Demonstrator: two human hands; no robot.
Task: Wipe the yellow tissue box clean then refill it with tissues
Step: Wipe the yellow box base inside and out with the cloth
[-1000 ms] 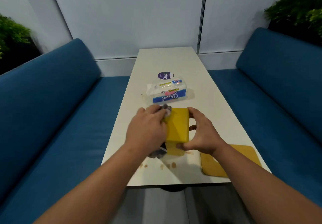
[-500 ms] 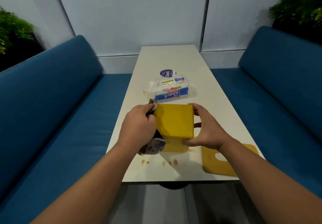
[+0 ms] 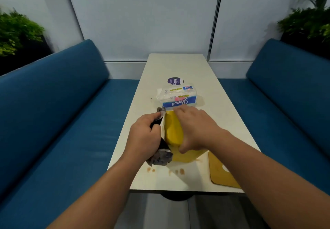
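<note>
The yellow tissue box stands on the white table, near its front edge. My right hand lies over the box's top, fingers at its far end and thumb down its near side, gripping it. My left hand grips a dark grey cloth against the box's left side; the cloth's ends stick out above and below my fist. A plastic pack of tissues with a blue label lies just behind the box.
A flat yellow lid lies at the table's front right corner. Brown stains dot the table in front of the box. A round purple sticker sits behind the pack. Blue sofas flank the table.
My right hand has moved from the box's right side onto its top. The box has turned, its narrow top now facing me. My left hand still holds the cloth at the left side.
</note>
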